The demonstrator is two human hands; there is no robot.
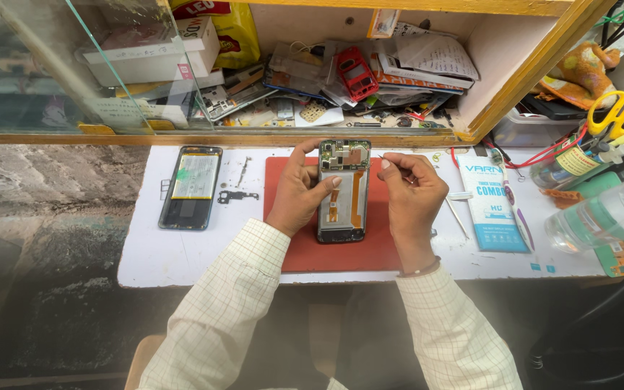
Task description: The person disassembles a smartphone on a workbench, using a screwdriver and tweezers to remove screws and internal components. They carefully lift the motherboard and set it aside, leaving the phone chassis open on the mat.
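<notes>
Currently the left hand [299, 189] grips the opened phone [342, 191] above the red mat [341, 253], fingers closed around its edge. The right hand [409, 193] pinches a thin tool [380, 155] near the board. A slip could tear the orange flex cable [356, 198].

Opened phone [343, 189] sits dead centre on a red mat [341, 253], back cover off so the board and orange flex cables show. Left hand [299, 188] wraps its left edge, thumb resting across the frame. Right hand [412, 195] pinches a thin metal tool [380, 155] near the phone's top right corner (tip too small to make out). Out at 9 o'clock on the white table [175, 256] lies another phone body [191, 187] with its battery showing, a small black bracket [237, 196] just beside it. At 3 o'clock: a blue-and-white packet [492, 209], then a clear plastic bottle [604, 215]. Yellow scissors [621, 113] at 2 o'clock.
</notes>
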